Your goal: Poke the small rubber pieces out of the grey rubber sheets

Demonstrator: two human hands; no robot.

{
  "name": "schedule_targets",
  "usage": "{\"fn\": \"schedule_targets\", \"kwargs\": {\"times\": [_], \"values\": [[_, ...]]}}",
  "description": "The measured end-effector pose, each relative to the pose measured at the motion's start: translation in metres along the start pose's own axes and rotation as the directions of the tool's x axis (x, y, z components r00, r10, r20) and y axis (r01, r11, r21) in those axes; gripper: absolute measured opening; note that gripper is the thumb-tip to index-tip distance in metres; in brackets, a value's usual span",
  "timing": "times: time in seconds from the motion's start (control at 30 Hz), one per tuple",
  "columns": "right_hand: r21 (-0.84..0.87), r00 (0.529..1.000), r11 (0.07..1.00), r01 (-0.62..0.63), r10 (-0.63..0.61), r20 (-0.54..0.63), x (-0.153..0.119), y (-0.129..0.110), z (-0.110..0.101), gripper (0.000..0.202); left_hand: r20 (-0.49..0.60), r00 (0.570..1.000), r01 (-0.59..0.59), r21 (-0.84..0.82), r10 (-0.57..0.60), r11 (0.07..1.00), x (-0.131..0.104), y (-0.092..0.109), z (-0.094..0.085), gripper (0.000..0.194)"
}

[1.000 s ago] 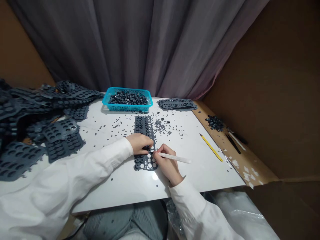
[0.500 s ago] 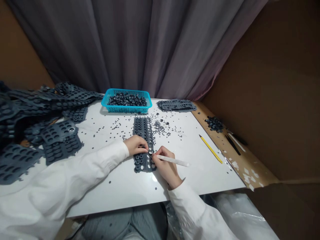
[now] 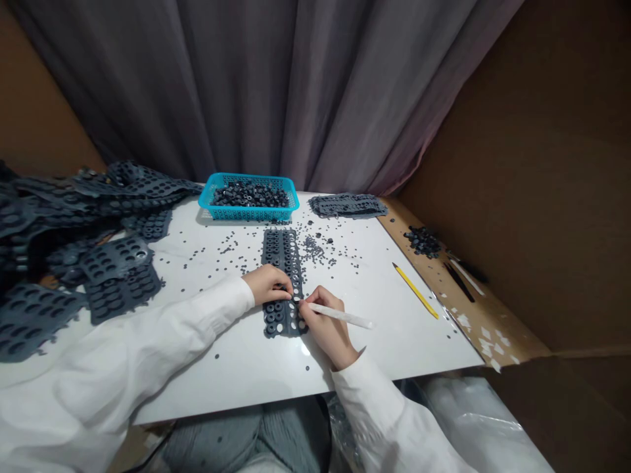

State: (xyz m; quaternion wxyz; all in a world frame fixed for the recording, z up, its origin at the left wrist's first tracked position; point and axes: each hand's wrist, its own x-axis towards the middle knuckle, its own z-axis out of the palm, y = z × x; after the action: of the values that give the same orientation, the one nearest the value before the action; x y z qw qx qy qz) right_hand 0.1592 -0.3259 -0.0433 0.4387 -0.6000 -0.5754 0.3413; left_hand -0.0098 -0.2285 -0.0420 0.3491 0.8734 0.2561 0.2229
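Observation:
A dark grey moulded rubber sheet (image 3: 280, 253) with rows of round parts and open holes lies lengthwise on the white table. My left hand (image 3: 269, 284) rests across its middle, fingers curled and thumb pinched against the sheet. Just right of it, my right hand (image 3: 325, 322) is closed around a white pen-like stick (image 3: 348, 316). The stick's tip is hidden by my fingers, which touch the sheet's right edge. Beyond the sheet stands a blue plastic basket (image 3: 249, 213) holding many small dark rubber parts.
Dark perforated sheets (image 3: 118, 276) are heaped at the left. Small discs (image 3: 313, 249) are scattered across the table (image 3: 365, 355). A flattened grey strip bundle (image 3: 348, 205) lies at the back. At right are a yellow pencil-like tool (image 3: 415, 290), a pile of dark parts (image 3: 422, 242) and tweezers-like tools (image 3: 459, 282).
Both hands stay almost in place on the sheet, with the white stick still in my right hand. The whole view has shifted very slightly.

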Motion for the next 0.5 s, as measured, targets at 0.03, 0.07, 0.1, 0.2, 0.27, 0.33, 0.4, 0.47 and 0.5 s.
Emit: {"fn": "schedule_targets", "kwargs": {"times": [0.03,0.07,0.1,0.2,0.27,0.33,0.4,0.47,0.5], "values": [[0.000,1.000,1.000,0.003,-0.003,-0.002,-0.0004,0.0000,0.0002,0.017,0.013,1.000,-0.005,0.002,0.005,1.000,0.0005,0.0001,-0.0005,0.012],[-0.002,1.000,1.000,0.006,-0.006,-0.004,-0.0008,-0.0001,0.0003,0.017,0.022,1.000,-0.011,0.002,0.011,1.000,0.0008,0.0002,-0.0009,0.012],[-0.004,1.000,1.000,0.011,-0.011,-0.003,-0.0012,-0.0003,0.0004,0.017,0.024,1.000,-0.013,0.000,0.013,1.000,0.0008,0.0003,-0.0013,0.012],[-0.004,1.000,1.000,0.020,-0.020,0.004,-0.0018,-0.0009,0.0002,0.016,0.007,1.000,0.011,-0.017,-0.011,1.000,-0.0010,0.0010,-0.0014,0.013],[-0.009,1.000,1.000,0.021,-0.021,0.005,-0.0017,-0.0010,-0.0002,0.015,-0.014,0.999,0.032,-0.036,-0.033,0.999,-0.0032,0.0015,-0.0007,0.014],[-0.025,1.000,0.999,0.028,-0.028,0.002,-0.0014,-0.0008,-0.0005,0.015,-0.035,0.999,0.038,-0.055,-0.040,0.998,-0.0055,0.0019,0.0003,0.015],[-0.044,0.999,0.998,0.039,-0.039,0.001,-0.0010,-0.0002,-0.0006,0.015,-0.050,0.998,0.038,-0.067,-0.042,0.997,-0.0072,0.0021,0.0012,0.017],[-0.056,0.999,0.998,0.042,-0.042,0.002,-0.0009,0.0002,-0.0005,0.015,-0.060,0.997,0.036,-0.080,-0.041,0.996,-0.0081,0.0022,0.0016,0.017],[-0.059,0.999,0.997,0.041,-0.041,0.003,-0.0009,0.0003,-0.0004,0.014,-0.066,0.997,0.036,-0.087,-0.042,0.996,-0.0083,0.0023,0.0016,0.017]]}}
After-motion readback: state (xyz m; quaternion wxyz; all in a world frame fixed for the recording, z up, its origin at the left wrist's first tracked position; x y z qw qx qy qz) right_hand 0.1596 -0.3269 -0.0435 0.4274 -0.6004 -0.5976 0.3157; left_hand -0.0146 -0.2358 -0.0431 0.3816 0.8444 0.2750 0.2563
